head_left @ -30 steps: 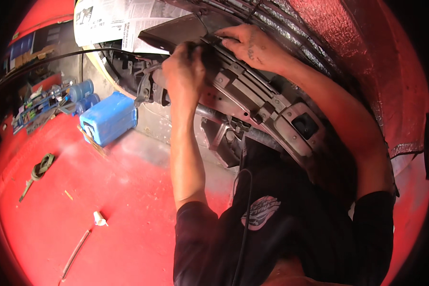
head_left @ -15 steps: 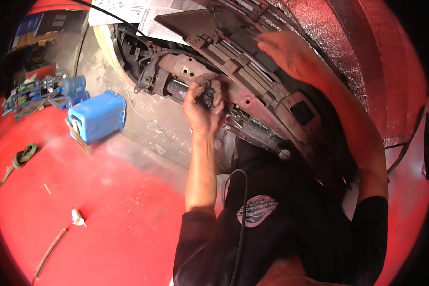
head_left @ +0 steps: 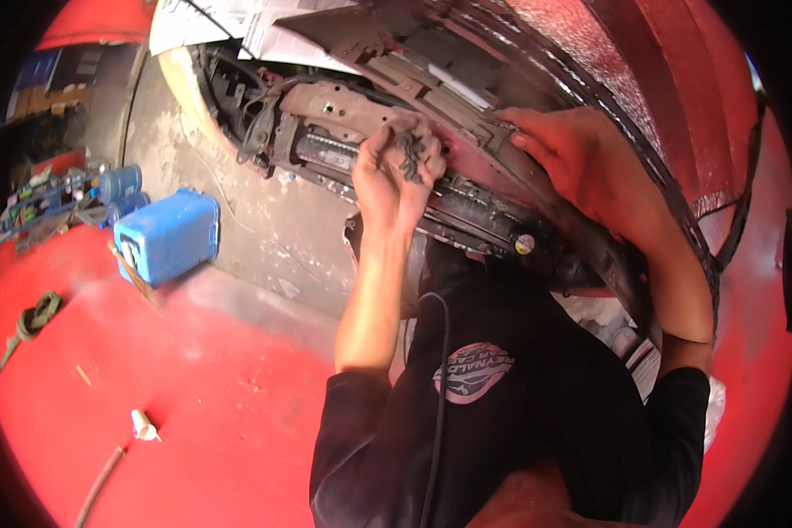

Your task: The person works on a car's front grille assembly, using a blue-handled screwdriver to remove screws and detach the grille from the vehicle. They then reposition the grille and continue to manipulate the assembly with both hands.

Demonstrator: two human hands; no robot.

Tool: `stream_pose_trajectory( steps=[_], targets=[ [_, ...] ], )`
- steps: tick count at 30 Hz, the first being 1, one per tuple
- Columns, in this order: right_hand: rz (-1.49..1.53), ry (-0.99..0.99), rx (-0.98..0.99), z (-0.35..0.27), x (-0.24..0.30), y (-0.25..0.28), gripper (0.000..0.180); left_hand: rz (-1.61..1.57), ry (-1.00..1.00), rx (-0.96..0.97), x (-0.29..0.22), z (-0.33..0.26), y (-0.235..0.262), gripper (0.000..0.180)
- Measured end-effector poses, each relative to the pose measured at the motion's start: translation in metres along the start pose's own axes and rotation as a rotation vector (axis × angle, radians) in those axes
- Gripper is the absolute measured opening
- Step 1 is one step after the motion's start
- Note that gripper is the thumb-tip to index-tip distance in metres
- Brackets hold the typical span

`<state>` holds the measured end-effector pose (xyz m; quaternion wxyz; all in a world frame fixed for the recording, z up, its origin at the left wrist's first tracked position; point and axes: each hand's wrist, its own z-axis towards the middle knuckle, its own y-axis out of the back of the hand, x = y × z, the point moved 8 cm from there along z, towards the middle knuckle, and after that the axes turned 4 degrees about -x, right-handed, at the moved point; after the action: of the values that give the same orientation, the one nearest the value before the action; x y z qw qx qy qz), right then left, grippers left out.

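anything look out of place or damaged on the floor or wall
Yes: a white cup lies tipped over on the red floor, where it looks like stray litter. The gray wall also looks worn, with pale, patchy marks across its surface.

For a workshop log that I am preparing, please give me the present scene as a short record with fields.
Left hand: palm facing the camera, fingers curled around small dark pieces
Right hand: fingers at the edge of the long dark panel; exact grip unclear
Paper: printed sheets by the panel's left end
On red floor: blue container, tipped white cup
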<state>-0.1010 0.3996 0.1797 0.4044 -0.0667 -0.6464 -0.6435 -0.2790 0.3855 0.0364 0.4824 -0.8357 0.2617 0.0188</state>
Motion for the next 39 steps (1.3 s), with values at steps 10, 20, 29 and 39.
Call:
stream_pose_trajectory(
  steps=[10, 20, 29, 39],
  targets=[
    [0.816, -0.543, -0.265, -0.045, 0.030, 0.043, 0.036, 1.053, -0.207, 0.611, 0.106, -0.091, -0.094, 0.022],
    [0.911, -0.718, -0.775, -0.279, 0.005, 0.041, 0.042, 1.134, -0.276, 0.653, 0.207, -0.164, -0.105, 0.028],
    [1.862, -0.389, -1.177, -0.464, 0.003, -0.047, 0.052, 1.528, -0.436, 1.090, 0.389, -0.280, -0.126, 0.015],
    [2.086, -0.405, -1.551, -0.565, -0.044, -0.086, 0.058, 1.642, -0.649, 1.451, 0.468, -0.320, -0.109, 0.018]
  ],
)
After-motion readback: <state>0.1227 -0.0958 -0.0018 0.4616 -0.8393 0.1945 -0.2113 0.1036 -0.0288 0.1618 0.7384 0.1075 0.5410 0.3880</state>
